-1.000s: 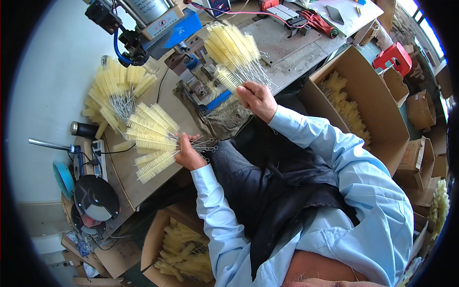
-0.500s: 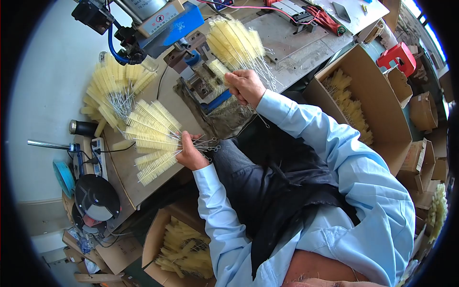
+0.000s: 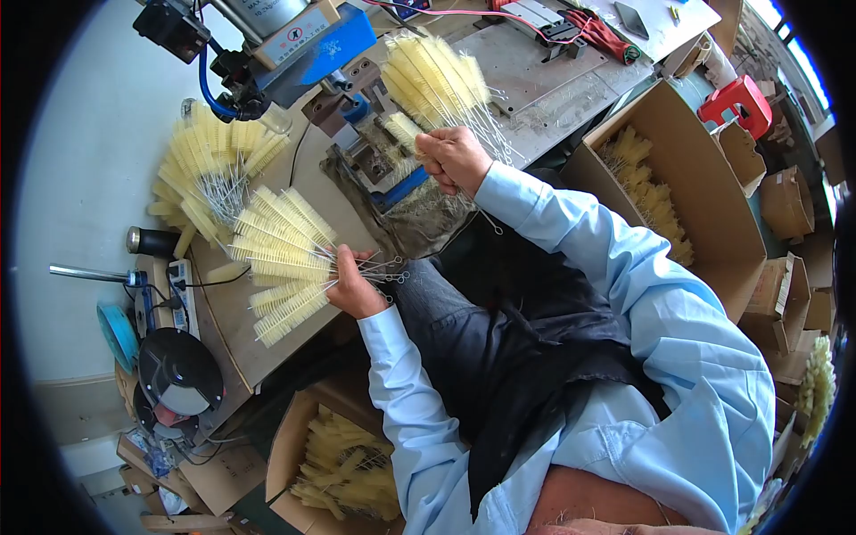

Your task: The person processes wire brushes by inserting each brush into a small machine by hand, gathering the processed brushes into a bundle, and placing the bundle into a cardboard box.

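Observation:
My left hand (image 3: 355,283) is closed around the wire stems of a fanned bunch of pale yellow bottle brushes (image 3: 283,245); their looped ends stick out past my fingers toward my lap. My right hand (image 3: 456,159) is closed on one bottle brush (image 3: 404,130), whose bristles show ahead of my fingers and whose wire loop hangs below. This hand is beside the bench press's metal fixture (image 3: 373,162). Just beyond it lies a pile of bottle brushes (image 3: 434,80), wire loops toward me. Another pile of brushes (image 3: 209,160) rests left of the fixture.
A press head with a blue block (image 3: 325,53) overhangs the bench. Cardboard boxes of brushes stand at right (image 3: 713,205) and below left (image 3: 290,437). A black round-bodied device (image 3: 181,370) and a dark flask (image 3: 153,241) are at left. A red stool (image 3: 742,105) stands far right.
The whole view has shifted very slightly. Both hands keep their grips, and the brushes stay almost where they were.

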### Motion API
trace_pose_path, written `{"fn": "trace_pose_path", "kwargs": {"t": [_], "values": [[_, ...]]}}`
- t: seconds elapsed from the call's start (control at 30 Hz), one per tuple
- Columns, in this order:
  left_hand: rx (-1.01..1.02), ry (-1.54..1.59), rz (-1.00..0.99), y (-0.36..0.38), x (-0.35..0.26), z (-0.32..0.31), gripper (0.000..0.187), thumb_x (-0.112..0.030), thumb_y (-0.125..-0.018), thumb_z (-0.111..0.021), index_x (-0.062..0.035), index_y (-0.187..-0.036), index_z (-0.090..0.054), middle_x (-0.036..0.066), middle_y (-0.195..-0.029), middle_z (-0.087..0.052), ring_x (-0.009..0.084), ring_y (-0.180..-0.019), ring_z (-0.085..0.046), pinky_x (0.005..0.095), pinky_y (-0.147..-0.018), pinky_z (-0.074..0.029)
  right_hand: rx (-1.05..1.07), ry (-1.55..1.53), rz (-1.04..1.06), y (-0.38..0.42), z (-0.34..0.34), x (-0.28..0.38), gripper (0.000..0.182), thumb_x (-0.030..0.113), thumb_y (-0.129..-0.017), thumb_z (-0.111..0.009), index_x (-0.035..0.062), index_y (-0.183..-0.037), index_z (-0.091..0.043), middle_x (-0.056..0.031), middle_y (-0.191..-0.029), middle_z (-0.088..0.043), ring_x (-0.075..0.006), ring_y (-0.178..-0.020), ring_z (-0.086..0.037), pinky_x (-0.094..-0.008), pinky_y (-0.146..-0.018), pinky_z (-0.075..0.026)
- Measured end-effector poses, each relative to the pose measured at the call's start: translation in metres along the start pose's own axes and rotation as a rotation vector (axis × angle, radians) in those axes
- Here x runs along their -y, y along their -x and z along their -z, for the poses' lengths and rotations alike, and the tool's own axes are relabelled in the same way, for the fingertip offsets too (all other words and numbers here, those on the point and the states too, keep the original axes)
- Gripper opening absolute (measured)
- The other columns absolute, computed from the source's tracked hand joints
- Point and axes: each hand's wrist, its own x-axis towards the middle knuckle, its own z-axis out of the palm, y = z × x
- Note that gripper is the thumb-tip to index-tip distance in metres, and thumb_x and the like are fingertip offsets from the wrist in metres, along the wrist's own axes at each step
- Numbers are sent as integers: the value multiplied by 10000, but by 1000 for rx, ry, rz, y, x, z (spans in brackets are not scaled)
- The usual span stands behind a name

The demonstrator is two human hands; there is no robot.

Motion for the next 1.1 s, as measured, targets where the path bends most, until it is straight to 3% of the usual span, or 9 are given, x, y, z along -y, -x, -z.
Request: {"fn": "trace_pose_path", "kwargs": {"t": [0.13, 0.33, 0.73, 0.87, 0.97, 1.07, 1.1], "values": [[12, -1, -11, -2, 1, 1, 365, -75, -889, -610, 117, -1182, -507, 128, -820, -581, 183, -657, -586, 325, -632, -540, 63, -162, -85, -2, 4, -2, 269, 227, -995, -550, -31, -933, -596, -31, -606, -477, -110, -414, -392, -307, -364, -368], [4, 5, -40, 0, -3, -2, 341, -70, -879, -611, 112, -1150, -511, 119, -802, -568, 187, -650, -588, 330, -629, -546, 57, -224, -138, 0, 4, -1, 298, 252, -1006, -547, -34, -923, -570, -35, -618, -470, -113, -430, -381, -312, -379, -362], [14, -1, -27, 1, -3, -1, 354, -63, -883, -607, 120, -1170, -511, 121, -830, -577, 179, -659, -580, 330, -634, -549, 55, -216, -117, -1, 3, -5, 281, 242, -996, -569, -37, -1003, -591, -39, -628, -482, -111, -438, -399, -303, -384, -374], [11, 10, -37, -1, -2, 1, 307, -31, -874, -599, 112, -1135, -520, 142, -922, -589, 187, -641, -580, 340, -615, -554, 66, -174, -93, 2, 4, 0, 289, 246, -992, -572, -36, -1046, -604, -33, -623, -476, -109, -435, -400, -305, -378, -377], [31, 24, -63, -3, 1, 3, 325, -18, -879, -589, 115, -1163, -504, 152, -949, -588, 188, -638, -588, 336, -621, -560, 51, -50, -19, 13, 9, 7, 303, 254, -991, -567, -41, -1021, -631, -26, -604, -495, -103, -405, -418, -293, -361, -370], [53, 24, -95, -4, 3, 4, 342, -6, -881, -581, 119, -1185, -488, 162, -970, -585, 186, -633, -596, 332, -624, -565, -128, 132, 165, 12, 23, 18, 337, 261, -986, -559, -40, -873, -662, -25, -561, -545, -87, -354, -454, -253, -331, -350], [62, 14, -105, -5, 4, 5, 350, -1, -882, -578, 121, -1194, -480, 165, -979, -583, 185, -630, -598, 330, -625, -566, -171, 206, 226, 8, 30, 23, 362, 278, -973, -574, -40, -825, -661, -42, -556, -558, -106, -392, -489, -287, -377, -381]]}}
